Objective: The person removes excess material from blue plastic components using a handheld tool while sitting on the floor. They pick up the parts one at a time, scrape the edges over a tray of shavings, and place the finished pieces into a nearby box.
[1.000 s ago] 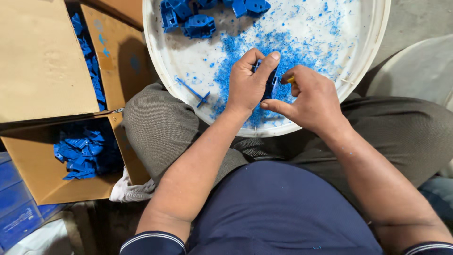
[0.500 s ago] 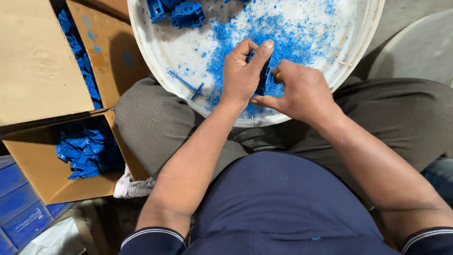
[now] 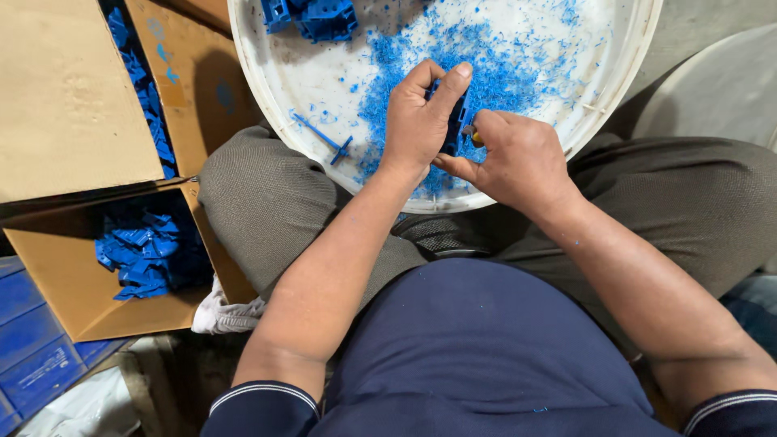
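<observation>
The white tray (image 3: 615,81) on my lap holds blue shavings (image 3: 494,69), a few blue parts (image 3: 320,16) at its far edge and a thin blue strip (image 3: 324,139) near its left rim, while the cardboard box (image 3: 73,299) to my left holds a heap of blue pieces (image 3: 142,255). Over the tray my left hand (image 3: 419,121) is clamped on a blue part (image 3: 455,121), thumb on top, fingers wrapped round it. My right hand (image 3: 518,158) presses against it, fingers curled round something I cannot make out.
</observation>
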